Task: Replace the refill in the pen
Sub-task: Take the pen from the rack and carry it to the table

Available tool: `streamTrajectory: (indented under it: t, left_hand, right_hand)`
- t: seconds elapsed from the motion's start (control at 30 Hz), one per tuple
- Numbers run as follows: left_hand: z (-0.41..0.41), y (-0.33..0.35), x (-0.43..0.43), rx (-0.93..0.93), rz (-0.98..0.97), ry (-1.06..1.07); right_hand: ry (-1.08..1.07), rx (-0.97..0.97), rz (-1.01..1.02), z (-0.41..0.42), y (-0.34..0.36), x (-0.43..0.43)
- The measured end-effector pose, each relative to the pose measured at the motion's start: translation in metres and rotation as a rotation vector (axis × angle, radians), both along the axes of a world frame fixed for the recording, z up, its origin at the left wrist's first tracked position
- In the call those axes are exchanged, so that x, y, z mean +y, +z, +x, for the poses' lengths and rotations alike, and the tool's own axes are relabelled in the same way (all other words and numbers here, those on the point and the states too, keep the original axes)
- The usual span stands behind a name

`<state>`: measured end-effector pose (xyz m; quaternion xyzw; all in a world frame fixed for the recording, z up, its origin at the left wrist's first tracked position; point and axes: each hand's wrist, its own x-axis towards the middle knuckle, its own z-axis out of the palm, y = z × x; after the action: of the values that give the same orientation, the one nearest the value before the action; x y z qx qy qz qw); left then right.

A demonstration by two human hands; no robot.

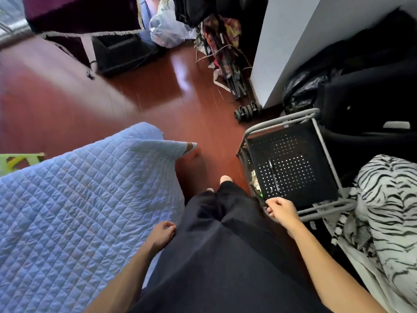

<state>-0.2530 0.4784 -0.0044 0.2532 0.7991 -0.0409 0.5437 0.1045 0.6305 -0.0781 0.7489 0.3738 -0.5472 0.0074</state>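
A dark pen (273, 175) lies on the black perforated top shelf of a small cart (291, 163) at the right, running front to back. My right hand (282, 211) hangs at the cart's near edge, just below the pen, fingers curled loosely, holding nothing I can make out. My left hand (161, 233) rests beside my dark trousers at the edge of the bed, fingers bent and empty. No separate refill is visible.
A blue quilted bedspread (79, 211) fills the left. A zebra-striped blanket (388, 211) lies at the right. The cart has a grey tube frame (325, 208). Bags, a folded stroller (230, 71) and a white cabinet (288, 48) stand beyond on the red-brown floor.
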Motion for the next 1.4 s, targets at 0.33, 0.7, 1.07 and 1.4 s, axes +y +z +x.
streamTrajectory:
  t: [0.33,0.7,1.07,1.4]
  left_hand:
    - [-0.007,-0.008,0.097,-0.064,-0.037,0.024]
    - [0.003,-0.067,0.138,-0.139,-0.089,-0.075]
    - [-0.003,-0.108,0.141,-0.154,-0.154,-0.017]
    - [-0.009,-0.100,0.142,-0.145,-0.151,0.020]
  right_hand:
    - [-0.149,-0.070,0.051,0.002,-0.015,0.061]
    - [-0.142,-0.241,0.032,0.002,-0.090,0.106]
    - [-0.159,-0.314,0.062,-0.011,-0.133,0.115]
    - [-0.172,-0.311,-0.002,-0.009,-0.128,0.122]
